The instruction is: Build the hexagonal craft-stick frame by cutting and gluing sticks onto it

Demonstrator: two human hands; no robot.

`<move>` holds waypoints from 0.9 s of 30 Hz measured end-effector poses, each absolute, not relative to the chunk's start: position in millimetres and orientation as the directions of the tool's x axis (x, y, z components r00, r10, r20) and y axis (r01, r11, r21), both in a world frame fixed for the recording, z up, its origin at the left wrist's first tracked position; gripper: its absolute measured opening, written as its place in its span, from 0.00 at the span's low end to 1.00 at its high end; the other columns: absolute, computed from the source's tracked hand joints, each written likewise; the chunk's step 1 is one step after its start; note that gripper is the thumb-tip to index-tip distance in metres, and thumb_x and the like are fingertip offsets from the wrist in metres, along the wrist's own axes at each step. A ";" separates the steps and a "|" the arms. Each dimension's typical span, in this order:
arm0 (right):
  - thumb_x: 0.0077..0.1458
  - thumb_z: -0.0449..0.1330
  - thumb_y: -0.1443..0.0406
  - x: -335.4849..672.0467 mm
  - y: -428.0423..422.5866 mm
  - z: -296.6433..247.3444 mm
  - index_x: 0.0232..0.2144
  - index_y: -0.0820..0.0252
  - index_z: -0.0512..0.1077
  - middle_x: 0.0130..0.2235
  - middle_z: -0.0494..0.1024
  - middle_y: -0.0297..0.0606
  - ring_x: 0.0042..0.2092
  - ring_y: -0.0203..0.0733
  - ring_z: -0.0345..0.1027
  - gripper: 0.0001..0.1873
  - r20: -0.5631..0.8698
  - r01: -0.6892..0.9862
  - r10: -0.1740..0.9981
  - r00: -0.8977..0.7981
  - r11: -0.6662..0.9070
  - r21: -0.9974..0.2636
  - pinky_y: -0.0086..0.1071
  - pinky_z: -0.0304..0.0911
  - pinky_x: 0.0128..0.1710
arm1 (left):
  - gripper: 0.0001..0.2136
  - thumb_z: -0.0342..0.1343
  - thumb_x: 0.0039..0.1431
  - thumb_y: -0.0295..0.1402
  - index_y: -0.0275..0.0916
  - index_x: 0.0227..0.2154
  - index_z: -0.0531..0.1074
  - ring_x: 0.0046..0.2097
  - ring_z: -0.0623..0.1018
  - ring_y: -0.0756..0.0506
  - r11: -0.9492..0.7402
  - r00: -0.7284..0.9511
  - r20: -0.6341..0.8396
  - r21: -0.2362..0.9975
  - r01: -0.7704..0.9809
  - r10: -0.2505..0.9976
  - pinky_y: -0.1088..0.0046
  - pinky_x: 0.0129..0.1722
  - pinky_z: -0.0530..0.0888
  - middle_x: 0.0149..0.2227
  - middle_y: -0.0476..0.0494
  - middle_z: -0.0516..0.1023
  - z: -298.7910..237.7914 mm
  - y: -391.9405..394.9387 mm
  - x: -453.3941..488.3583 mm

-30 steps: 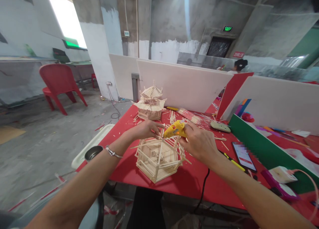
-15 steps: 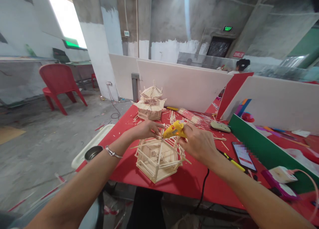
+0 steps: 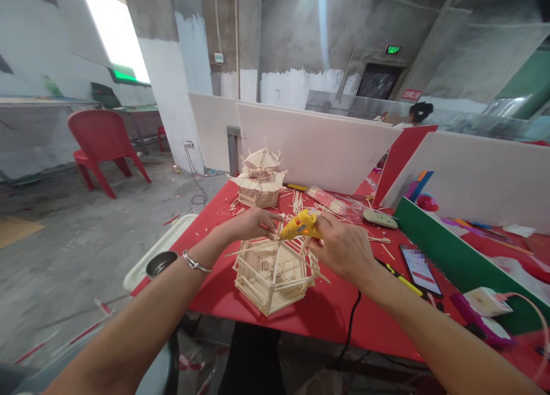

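Observation:
My right hand [image 3: 341, 243] is wrapped round a yellow hot glue gun [image 3: 299, 225], its nozzle pointing left at a joint of thin wooden sticks. The fingers of my left hand [image 3: 253, 223] pinch a wooden stick [image 3: 253, 247] beside the nozzle; the fingertips are partly hidden. Below both hands stands a six-sided wooden stick frame [image 3: 271, 289], open at the top, with a layered stick floor inside. Behind it is a pagoda model [image 3: 260, 180] of the same pale sticks, with two tiers of roof.
The red tabletop [image 3: 335, 320] carries loose sticks, a bag of sticks [image 3: 333, 203], a pale green oval object [image 3: 380, 218], yellow-handled pliers [image 3: 404, 281] and a phone [image 3: 421, 270]. A green divider [image 3: 447, 257] runs along the right. A metal bowl [image 3: 161, 263] sits on the left tray.
Hardly anything differs. The glue gun's nozzle stays at the stick joint, and both hands keep their places.

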State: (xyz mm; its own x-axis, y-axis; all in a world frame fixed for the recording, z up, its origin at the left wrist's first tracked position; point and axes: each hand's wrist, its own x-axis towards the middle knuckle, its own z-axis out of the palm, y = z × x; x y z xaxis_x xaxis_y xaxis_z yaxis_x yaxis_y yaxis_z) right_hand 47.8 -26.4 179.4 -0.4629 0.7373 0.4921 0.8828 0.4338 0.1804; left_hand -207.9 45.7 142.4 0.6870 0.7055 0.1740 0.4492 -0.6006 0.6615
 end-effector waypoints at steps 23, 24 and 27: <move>0.54 0.55 0.63 48.8 -25.6 175.9 0.36 0.61 0.70 0.36 0.76 0.37 0.25 0.35 0.63 0.08 0.518 0.863 0.698 -0.495 0.464 0.200 0.33 0.36 0.25 | 0.06 0.61 0.56 0.30 0.41 0.35 0.82 0.47 0.80 0.45 -0.643 0.728 0.210 0.661 0.386 0.653 0.73 0.46 0.74 0.55 0.41 0.76 134.8 53.5 -210.5; 0.54 0.55 0.63 49.4 -25.6 175.9 0.36 0.61 0.70 0.36 0.76 0.37 0.26 0.35 0.63 0.09 0.519 0.865 0.699 -0.492 0.462 0.198 0.33 0.36 0.25 | 0.06 0.61 0.56 0.31 0.40 0.35 0.82 0.47 0.80 0.45 -0.641 0.724 0.209 0.660 0.391 0.657 0.73 0.45 0.74 0.55 0.40 0.76 134.8 53.4 -210.6; 0.54 0.55 0.63 50.5 -25.5 175.7 0.37 0.61 0.71 0.36 0.76 0.37 0.26 0.35 0.62 0.09 0.516 0.866 0.703 -0.488 0.462 0.190 0.33 0.37 0.25 | 0.06 0.62 0.56 0.31 0.40 0.35 0.82 0.47 0.80 0.45 -0.641 0.723 0.208 0.658 0.395 0.659 0.74 0.43 0.75 0.56 0.40 0.75 134.8 53.4 -211.1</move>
